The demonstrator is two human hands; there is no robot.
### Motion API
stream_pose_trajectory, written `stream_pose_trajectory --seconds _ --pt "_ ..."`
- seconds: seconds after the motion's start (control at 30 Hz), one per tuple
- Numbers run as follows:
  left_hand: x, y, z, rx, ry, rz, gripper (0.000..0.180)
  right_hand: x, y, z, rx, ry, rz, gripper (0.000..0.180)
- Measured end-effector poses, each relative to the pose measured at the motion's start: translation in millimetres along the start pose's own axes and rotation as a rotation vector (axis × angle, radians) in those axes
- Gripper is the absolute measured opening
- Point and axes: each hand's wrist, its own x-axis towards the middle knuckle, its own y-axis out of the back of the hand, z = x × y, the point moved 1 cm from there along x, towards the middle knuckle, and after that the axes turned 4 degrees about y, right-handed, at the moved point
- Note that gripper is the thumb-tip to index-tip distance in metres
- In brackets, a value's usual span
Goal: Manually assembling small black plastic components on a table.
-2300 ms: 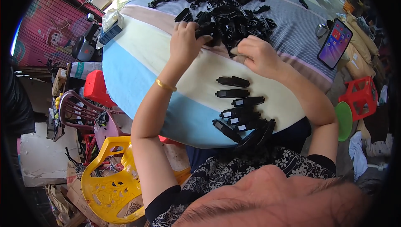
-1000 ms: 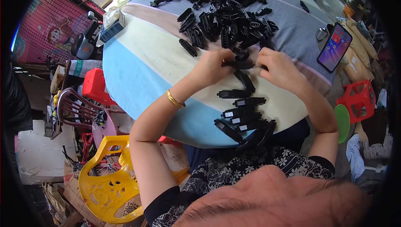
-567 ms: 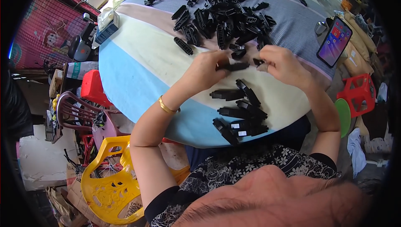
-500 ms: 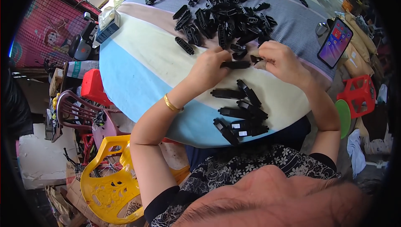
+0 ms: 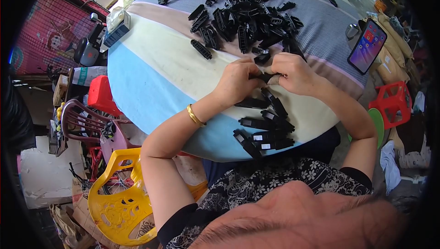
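My left hand (image 5: pixel 238 80) and my right hand (image 5: pixel 295 72) meet over the striped tablecloth (image 5: pixel 151 79), both pinching one small black plastic part (image 5: pixel 266 77) between them. A gold bangle (image 5: pixel 195 115) sits on my left wrist. Just below my hands lies a row of several black plastic parts (image 5: pixel 266 127), some with white labels. Beyond my hands a big heap of loose black plastic parts (image 5: pixel 247 10) covers the far half of the table.
A smartphone (image 5: pixel 366 46) with a lit screen lies at the table's right edge, a small metal object (image 5: pixel 352 31) beside it. Left of the table stand a yellow plastic chair (image 5: pixel 121 198), a red stool (image 5: pixel 98 95) and clutter. A red stool (image 5: pixel 394 104) stands at right.
My hands came back from the heap toward me with a black part and now hold it together. The near row has gained parts.
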Motion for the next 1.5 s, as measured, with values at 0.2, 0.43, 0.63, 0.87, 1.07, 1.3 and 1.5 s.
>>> stream_pose_trajectory --seconds 0.2,0.43,0.63,0.87,1.07,1.3,1.5 --pt "3 34 -13 -0.033 -0.137 -0.304 0.021 13 14 -8 0.071 -0.107 -0.207 0.014" --pt "6 103 -67 0.615 -0.142 0.242 0.034 25 -2 8 -0.433 0.042 0.001 0.017" --pt "6 83 -38 0.344 0.005 -0.143 0.025 14 -3 3 -0.12 -0.078 -0.092 0.021" --pt "14 39 -27 0.337 -0.241 -0.09 0.019 16 4 -5 -0.083 -0.155 -0.011 0.024" --pt "21 39 -24 0.162 0.049 -0.122 0.035 14 1 -13 -0.026 -0.204 -0.172 0.023" --pt "-14 45 2 0.478 -0.362 -0.135 0.058 7 5 -25 0.419 -0.07 -0.379 0.024" --pt "0 33 -14 0.289 -0.288 -0.168 0.031 13 6 -14 0.289 -0.321 0.05 0.025"
